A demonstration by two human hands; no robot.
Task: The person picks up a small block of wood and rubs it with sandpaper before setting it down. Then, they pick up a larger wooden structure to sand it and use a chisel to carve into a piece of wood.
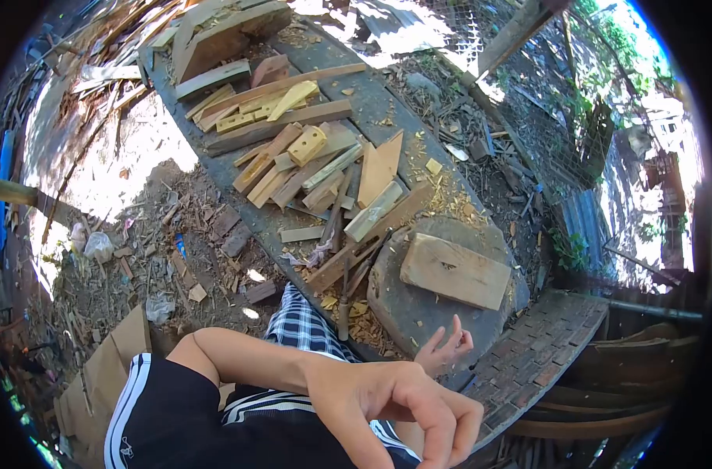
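My left hand (418, 410) reaches across the lower middle, close to the camera. Its fingers are bent and the thumb stands apart from them, with no object visible between; some fingertips are at the bottom edge. Beyond it, my right hand (445, 350) is over the near edge of a round wooden stump (395, 301), fingers apart and partly raised, holding nothing visible. My left forearm and hand hide the right wrist and arm. A thick rectangular wood block (456, 271) lies flat on the stump, just beyond my right hand and apart from it.
A long workbench (364, 98) carries wood offcuts, shavings and a yellowish block with holes (307, 145). A chisel-like tool (344, 316) stands beside the stump. To the right is a curved, brick-patterned surface (539, 352). Wood scraps and plastic litter the ground at left.
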